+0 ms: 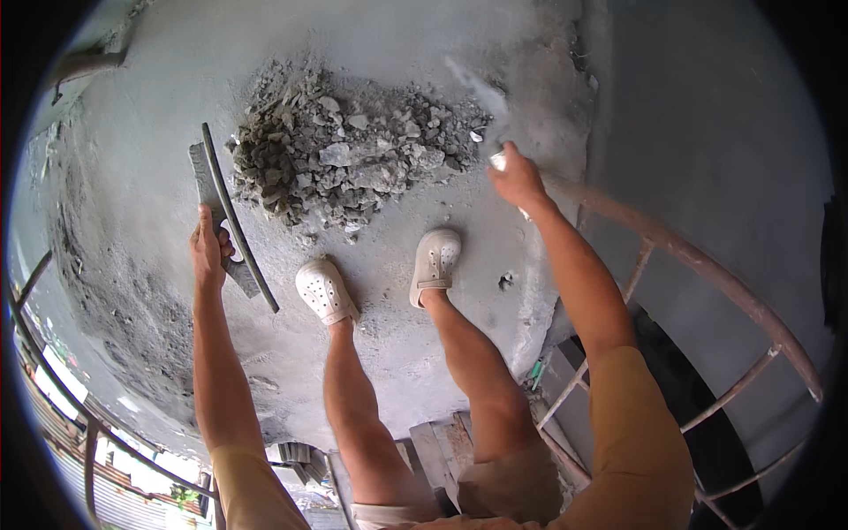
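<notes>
At the left, my left hand (208, 249) is closed round the grip of a plastering float (234, 212). The float is tilted nearly edge-on, so its dark, straight long edge shows. My right hand (519, 181) is closed on a pale hand tool (486, 95), whose far end is smeared by motion; its exact kind cannot be made out. That tool points away at the right end of a heap of grey rubble (353, 146). Broken lumps and darker crumbs make up the heap, which lies between the two tools on the cement-grey floor (389, 340).
My feet, in pale clogs (324, 290), stand just nearer than the heap. A rusty metal railing (698, 256) runs along the right, beyond a rough slab edge. More metal bars (53, 380) are at the lower left. Boards (439, 450) lie beneath my legs.
</notes>
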The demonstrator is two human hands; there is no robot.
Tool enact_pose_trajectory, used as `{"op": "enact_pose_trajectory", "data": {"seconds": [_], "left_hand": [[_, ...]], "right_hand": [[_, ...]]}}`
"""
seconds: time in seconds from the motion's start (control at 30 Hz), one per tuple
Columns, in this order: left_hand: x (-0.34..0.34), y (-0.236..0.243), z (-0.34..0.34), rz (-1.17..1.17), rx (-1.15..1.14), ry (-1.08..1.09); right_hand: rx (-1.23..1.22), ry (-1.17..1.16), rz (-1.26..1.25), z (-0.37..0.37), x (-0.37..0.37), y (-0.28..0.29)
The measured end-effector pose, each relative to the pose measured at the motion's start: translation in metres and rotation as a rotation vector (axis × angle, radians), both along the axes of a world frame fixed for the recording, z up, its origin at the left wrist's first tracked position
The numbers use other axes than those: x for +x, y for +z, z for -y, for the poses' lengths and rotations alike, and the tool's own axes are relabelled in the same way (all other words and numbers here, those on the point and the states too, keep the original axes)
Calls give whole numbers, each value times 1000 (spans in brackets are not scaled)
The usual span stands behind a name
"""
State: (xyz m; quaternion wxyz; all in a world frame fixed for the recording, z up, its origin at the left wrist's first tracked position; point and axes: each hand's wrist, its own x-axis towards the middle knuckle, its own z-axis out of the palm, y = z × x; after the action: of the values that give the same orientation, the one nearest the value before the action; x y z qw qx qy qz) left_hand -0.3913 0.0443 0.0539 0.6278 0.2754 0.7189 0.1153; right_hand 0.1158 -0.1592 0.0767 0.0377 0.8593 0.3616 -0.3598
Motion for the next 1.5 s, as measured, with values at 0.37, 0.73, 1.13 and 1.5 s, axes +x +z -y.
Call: {"op": "enact_pose_trajectory", "data": {"seconds": [0.37,0.73,1.13,1.5], "left_hand": [[26,-21,138,182,29,623],[64,141,265,172,8,1008],[99,241,361,399,-73,1235],[-34,295,456,612,-130,1476]], "right_hand": [[64,-170,-21,85,-29,-113],[-111,39,-204,86,-105,28],[-242,320,-109,124,-30,139],[-86,339,-281,155,-148,224]]}}
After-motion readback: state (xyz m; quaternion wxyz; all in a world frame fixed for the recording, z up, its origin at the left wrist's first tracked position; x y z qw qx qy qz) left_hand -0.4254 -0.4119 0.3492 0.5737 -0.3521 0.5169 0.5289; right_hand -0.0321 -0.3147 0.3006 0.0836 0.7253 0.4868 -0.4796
